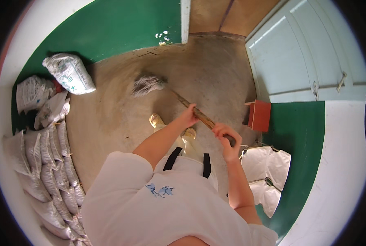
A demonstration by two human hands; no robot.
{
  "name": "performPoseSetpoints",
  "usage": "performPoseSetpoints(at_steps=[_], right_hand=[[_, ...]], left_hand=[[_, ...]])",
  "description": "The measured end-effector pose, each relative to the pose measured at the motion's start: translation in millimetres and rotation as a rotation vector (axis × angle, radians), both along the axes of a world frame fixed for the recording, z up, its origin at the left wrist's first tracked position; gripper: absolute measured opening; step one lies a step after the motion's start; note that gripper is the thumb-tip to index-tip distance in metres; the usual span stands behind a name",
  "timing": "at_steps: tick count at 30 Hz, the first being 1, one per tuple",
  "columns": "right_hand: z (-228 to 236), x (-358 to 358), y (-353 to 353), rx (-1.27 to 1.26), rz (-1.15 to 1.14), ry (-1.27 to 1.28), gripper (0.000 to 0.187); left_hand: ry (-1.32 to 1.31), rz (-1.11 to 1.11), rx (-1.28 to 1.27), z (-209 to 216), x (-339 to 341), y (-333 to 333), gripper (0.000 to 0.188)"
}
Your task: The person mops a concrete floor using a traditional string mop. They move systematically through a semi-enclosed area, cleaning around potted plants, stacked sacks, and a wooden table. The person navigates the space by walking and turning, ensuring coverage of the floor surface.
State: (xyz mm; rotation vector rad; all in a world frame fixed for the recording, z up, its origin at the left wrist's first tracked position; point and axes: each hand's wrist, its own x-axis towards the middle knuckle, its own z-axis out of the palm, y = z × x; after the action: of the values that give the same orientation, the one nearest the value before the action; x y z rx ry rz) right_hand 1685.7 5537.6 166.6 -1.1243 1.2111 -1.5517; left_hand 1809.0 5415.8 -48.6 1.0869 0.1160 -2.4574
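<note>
Wooden mop handle [205, 119], left fingers [190, 113] and right fingers [221, 130] snug around it

Down the left side it's sacks galore, a pale stack [49, 180] piled row on row, with a plump white bag [72, 74] sitting just above, right beside the green wall [113, 30]! Across to the right, a pale blue door [285, 49], a reddish-brown box-like piece [261, 116], and below, creased white panels [269, 162]!
</note>
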Motion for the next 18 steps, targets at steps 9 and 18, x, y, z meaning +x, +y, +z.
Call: performPoseSetpoints(at_steps=[9, 18], right_hand=[[-10.8, -20.1, 68.0, -0.004, -0.571, 0.202, 0.002], [-24.1, -19.3, 72.4, 0.056, -0.601, 0.418, 0.007]], left_hand=[[0.029, -0.522, -0.035, 3.8, -160.2, 39.4, 0.013], [-0.071, -0.52, 0.208, -34.6, -217.1, 50.8, 0.013]])
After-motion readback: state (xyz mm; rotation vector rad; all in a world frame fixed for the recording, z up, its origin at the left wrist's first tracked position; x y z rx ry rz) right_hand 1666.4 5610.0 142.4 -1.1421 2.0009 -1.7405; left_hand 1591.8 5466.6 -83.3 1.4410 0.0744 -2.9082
